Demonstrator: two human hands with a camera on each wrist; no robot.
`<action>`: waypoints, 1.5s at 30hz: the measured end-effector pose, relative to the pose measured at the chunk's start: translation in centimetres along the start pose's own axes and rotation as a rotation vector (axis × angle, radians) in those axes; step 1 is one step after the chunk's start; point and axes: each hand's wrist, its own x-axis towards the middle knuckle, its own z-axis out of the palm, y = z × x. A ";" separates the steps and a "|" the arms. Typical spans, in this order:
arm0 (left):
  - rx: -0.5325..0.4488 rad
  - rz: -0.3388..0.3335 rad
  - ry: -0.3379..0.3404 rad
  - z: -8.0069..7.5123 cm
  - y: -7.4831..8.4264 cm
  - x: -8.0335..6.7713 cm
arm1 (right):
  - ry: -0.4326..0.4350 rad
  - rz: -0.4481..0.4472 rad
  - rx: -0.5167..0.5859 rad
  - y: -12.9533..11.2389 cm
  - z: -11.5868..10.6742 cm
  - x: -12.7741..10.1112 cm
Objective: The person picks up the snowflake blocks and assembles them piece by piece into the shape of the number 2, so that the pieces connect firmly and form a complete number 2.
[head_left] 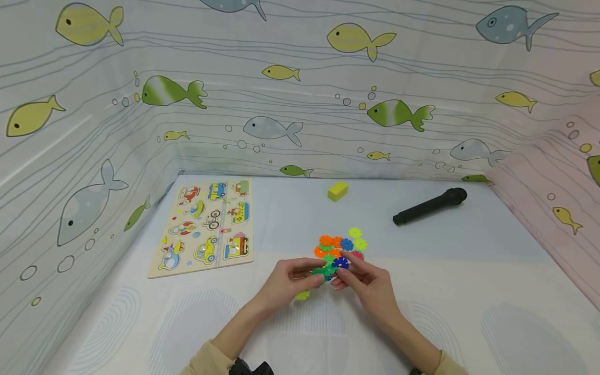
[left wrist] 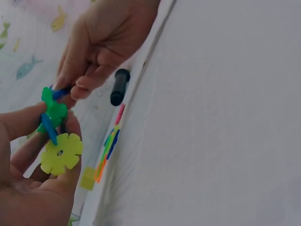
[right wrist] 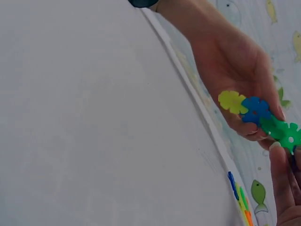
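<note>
Head view: left hand (head_left: 292, 278) and right hand (head_left: 363, 281) meeting at centre, just above the surface (head_left: 422, 312). Between them a small joined cluster of snowflake discs (head_left: 330, 268), green and blue, pinched from both sides. Cluster's long axis roughly left-right, running hand to hand; both hands equally near, fingertips on it. Loose pile of snowflake discs (head_left: 342, 245) lying just beyond the hands: orange, blue, yellow-green, pink. One yellow-green disc (head_left: 302, 296) showing below the left hand; lying flat or hanging from the cluster, cannot tell here. Further out: wooden vehicle peg puzzle (head_left: 206, 226) far left, yellow block (head_left: 337, 191) toward the back, black microphone (head_left: 431, 205) back right. Surface covered in a pale sheet, fenced on three sides by fish-print curtain (head_left: 300, 104).

Left wrist view: left hand (left wrist: 33, 188) curled round the cluster, thumb and fingers gripping a yellow-green disc (left wrist: 61, 154) slotted to blue and green ones. Right hand (left wrist: 101, 52) coming in from above, fingertips pinching the green and blue end (left wrist: 52, 106). Microphone (left wrist: 119, 87) and pile edge visible behind.

Right wrist view: left hand (right wrist: 235, 75) holding a chain yellow-green, blue, green (right wrist: 258, 113). Right fingertip (right wrist: 282, 179) touching the green end disc. Both hands narrow, closed on the cluster; neither free.
</note>
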 end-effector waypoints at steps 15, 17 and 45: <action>-0.097 -0.036 0.174 -0.3 -0.1 0.3 | -0.011 -0.145 -0.588 0.8 0.3 0.1; -0.103 -0.041 0.181 -0.3 -0.1 0.3 | -0.051 -0.140 -0.608 0.8 0.4 0.0; -0.146 -0.080 0.231 -0.4 -0.1 0.2 | 0.013 -0.356 -0.782 1.7 0.0 0.4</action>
